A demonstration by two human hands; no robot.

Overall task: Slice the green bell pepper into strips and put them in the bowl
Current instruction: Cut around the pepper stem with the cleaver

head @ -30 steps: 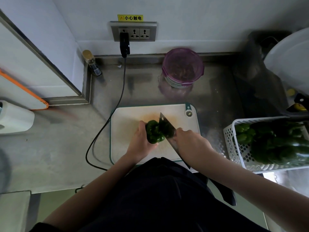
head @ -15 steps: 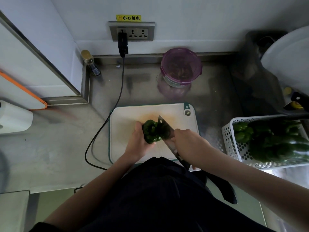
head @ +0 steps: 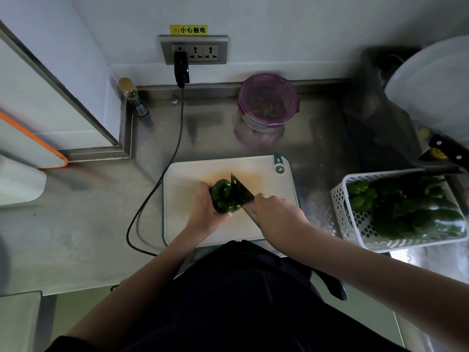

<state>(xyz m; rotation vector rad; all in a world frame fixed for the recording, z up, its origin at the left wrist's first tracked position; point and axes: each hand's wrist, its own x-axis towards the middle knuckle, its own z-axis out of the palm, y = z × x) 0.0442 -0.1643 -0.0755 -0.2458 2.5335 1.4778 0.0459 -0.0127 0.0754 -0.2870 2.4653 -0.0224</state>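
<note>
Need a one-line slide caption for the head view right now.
Left hand steadies green bell pepper on cutting board while right hand cuts with knife.

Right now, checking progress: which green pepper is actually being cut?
The green bell pepper on the cutting board, gripped by the left hand; the others lie in the white basket.

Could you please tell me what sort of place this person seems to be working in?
Probably a commercial or shared kitchen: a stainless steel counter, a cutting board where a green bell pepper is being cut, and a white basket heaped with more peppers.
</note>
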